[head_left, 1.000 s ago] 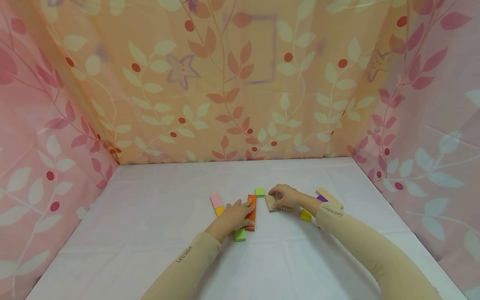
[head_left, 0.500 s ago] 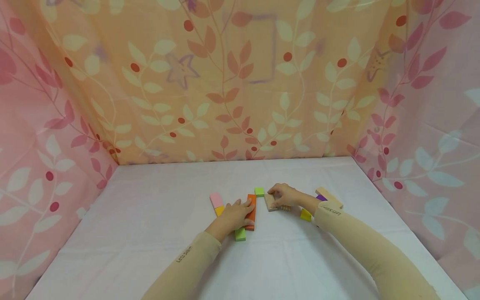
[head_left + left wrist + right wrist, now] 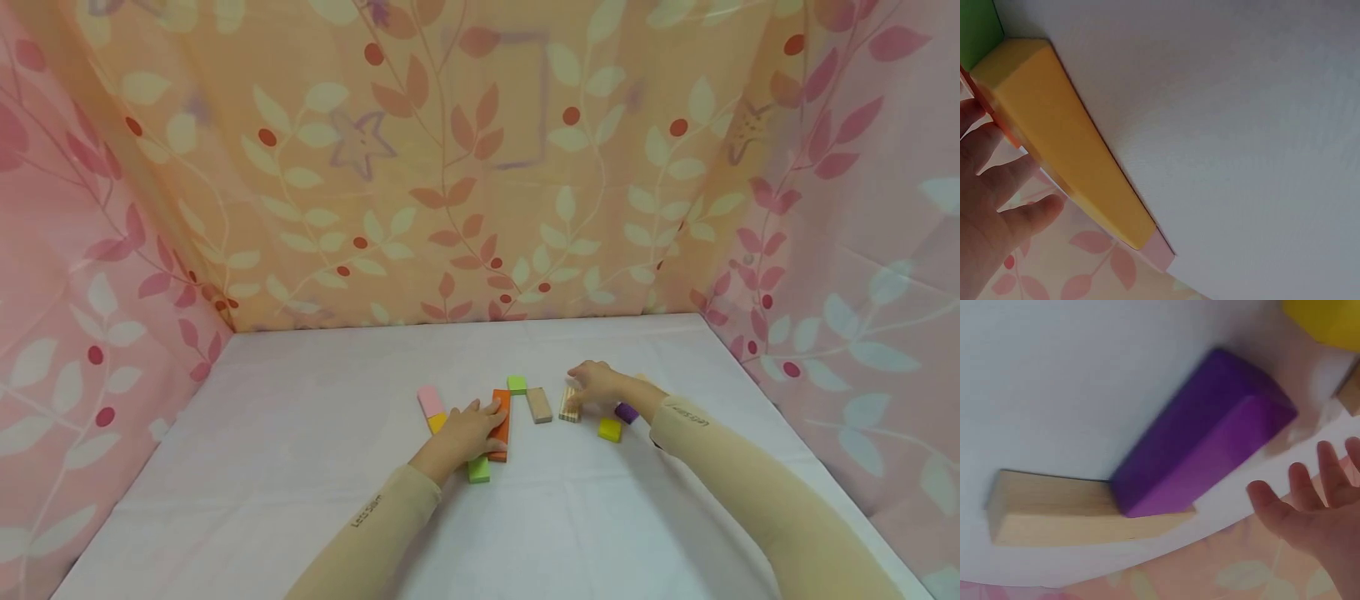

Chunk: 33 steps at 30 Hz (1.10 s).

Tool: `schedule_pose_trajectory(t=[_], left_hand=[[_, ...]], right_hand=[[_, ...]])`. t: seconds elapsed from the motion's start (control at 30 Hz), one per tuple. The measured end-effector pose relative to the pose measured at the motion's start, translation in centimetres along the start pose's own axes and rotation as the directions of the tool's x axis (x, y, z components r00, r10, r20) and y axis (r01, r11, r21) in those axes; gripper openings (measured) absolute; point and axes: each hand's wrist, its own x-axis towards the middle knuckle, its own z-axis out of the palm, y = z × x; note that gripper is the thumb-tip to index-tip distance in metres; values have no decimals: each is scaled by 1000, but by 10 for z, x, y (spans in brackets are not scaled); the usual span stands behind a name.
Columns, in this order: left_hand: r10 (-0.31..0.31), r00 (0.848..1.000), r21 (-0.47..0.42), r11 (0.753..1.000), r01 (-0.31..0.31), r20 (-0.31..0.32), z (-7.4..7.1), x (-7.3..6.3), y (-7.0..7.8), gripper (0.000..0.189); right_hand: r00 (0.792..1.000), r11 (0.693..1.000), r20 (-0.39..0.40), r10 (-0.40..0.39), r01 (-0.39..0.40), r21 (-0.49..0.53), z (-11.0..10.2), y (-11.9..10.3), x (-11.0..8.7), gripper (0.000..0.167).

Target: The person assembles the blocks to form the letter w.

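My left hand (image 3: 461, 435) rests on an orange wooden block (image 3: 503, 425), its fingers and thumb lying across it. Under that hand's edge a green block (image 3: 478, 472) pokes out nearer me. In the left wrist view a yellow-orange block (image 3: 1069, 137) runs beside the spread fingers, with a pink block (image 3: 1159, 251) at its end. My right hand (image 3: 598, 383) is over a striped or slatted wooden block (image 3: 568, 410), fingers extended and partly covering it. A plain wooden block (image 3: 539, 406) lies to the left of the striped one. The right wrist view shows that hand's fingers (image 3: 1302, 487) spread.
A small green block (image 3: 517, 384) lies between the orange and plain wooden blocks, farther back. A yellow block (image 3: 610, 430) lies right of the striped one. Beyond it are a purple block (image 3: 1204, 437) and a long wooden block (image 3: 1054, 515). Patterned cloth (image 3: 480, 208) surrounds the table.
My right hand has let go of the plain wooden block and moved right, over the striped block. The left hand stays on the orange block.
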Motion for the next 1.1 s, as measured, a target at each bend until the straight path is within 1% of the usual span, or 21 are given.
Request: schedule_pose_trajectory(t=[0.07,0.13,0.17,0.27,0.37,0.4,0.6,0.77,0.83,0.97,1.07,1.1], left_hand=[[-1,1000,-4,1000,1,-1,0,-1,0,66],[0,1000,-3,1000,0,-3,0,-1,0,66],[-1,1000,-1,1000,1,-3,0,-1,0,66],[0,1000,3,1000,0,-6,0,-1,1,66],[-1,1000,-2,1000,1,-6,0,-2,1,66],[-1,1000,-4,1000,1,-7,1,-2,1,66],[2,1000,-11,1000,-2,-4,1,-2,1,66],[1,1000,-16,1000,-1,2,1,0,0,66],[0,1000,-21,1000,0,3,1,0,0,66],[-1,1000,-28,1000,1,5,1,1,0,66],[-5,1000,-26,1000,5,7,1,2,-1,67],[-7,1000,-26,1000,7,10,1,2,-1,67]], right_hand=[[999,999,32,18,-17,-38,1,3,-4,72],[998,999,53,33,-31,-40,2,4,-8,72],[999,999,43,27,-25,-41,4,7,-8,76],[999,999,31,32,-31,-16,6,5,-10,71],[1000,1000,10,13,-13,8,8,5,-10,68],[1000,1000,12,15,-15,12,8,3,-11,62],[999,999,-47,-1,4,47,12,1,-11,61],[997,987,-78,1,12,158,17,-7,-12,53],[996,976,-91,21,0,216,19,-9,-12,48],[990,957,-127,55,-16,291,20,-12,-15,41],[986,939,-155,65,-8,345,20,-14,-19,39],[985,928,-160,65,-1,373,20,-15,-21,39]])
